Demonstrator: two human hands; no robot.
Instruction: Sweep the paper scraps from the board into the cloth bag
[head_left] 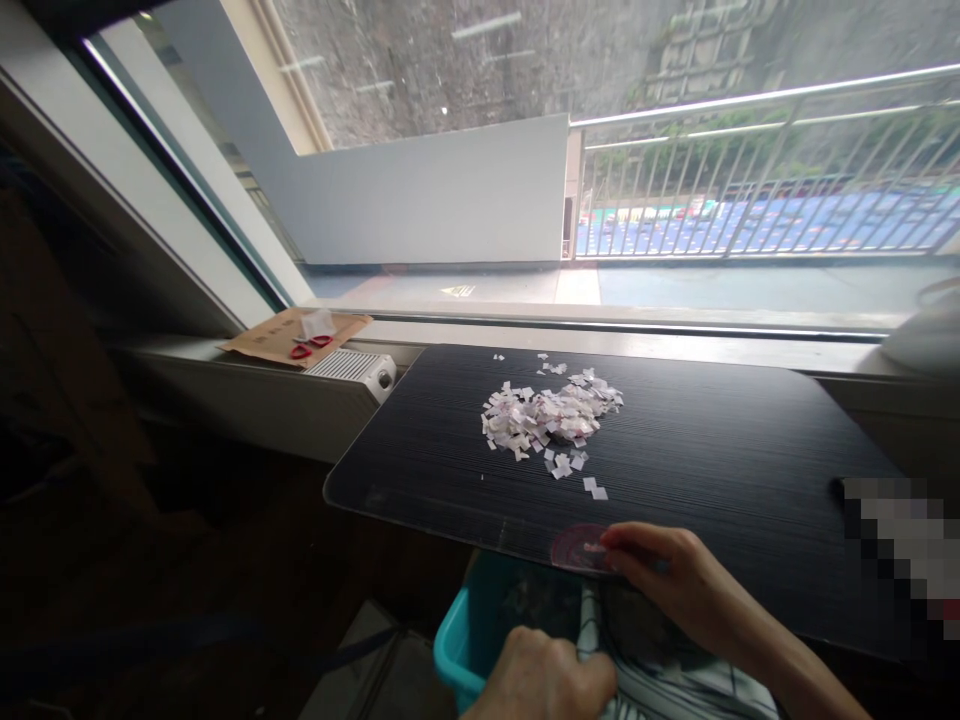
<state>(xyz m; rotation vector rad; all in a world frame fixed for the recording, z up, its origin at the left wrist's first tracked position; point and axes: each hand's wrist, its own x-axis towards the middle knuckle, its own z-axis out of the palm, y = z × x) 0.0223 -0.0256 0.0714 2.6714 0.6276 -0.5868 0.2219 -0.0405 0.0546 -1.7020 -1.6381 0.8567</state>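
A loose heap of small white paper pieces (555,412) lies on the black table (712,430), with a few stray scraps around it. My right hand (682,565) is at the table's near edge, thumb and forefinger pinched together beside a round reddish sticker (576,548). Whatever is between those fingertips is too small to make out. Below the edge, my left hand (544,675) is closed in a fist over the rim of a teal bin (456,640). The bin's inside is dark, and its right side is hidden by patterned cloth (660,680).
Red-handled scissors (311,346) rest on a brown paper envelope (274,335) at the left, over a white radiator (360,370). A large window with a sill runs behind the table. A pixelated patch covers something at the table's right side.
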